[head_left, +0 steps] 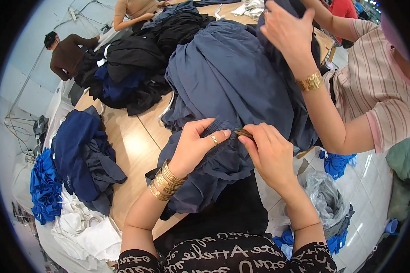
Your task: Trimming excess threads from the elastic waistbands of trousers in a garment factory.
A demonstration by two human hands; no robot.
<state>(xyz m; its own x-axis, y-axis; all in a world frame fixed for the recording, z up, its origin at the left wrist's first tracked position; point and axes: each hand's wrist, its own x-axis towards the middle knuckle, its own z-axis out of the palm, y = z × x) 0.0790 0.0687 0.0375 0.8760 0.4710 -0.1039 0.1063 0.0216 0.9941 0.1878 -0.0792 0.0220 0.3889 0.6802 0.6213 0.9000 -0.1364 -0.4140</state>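
My left hand, with gold bangles at the wrist, pinches the gathered elastic edge of a slate-blue garment. Close beside it, my right hand is closed around small dark thread snips. Their tips point left at the gathered edge, near my left thumb. The garment hangs over the table's near edge, toward my lap. Just beyond my hands rises a large heap of the same slate-blue cloth.
A co-worker in a striped shirt stands at the right, one hand over dark cloth. Black garments lie farther back on the wooden table. Navy, bright blue and white garments are piled left. A plastic-lined bin stands right.
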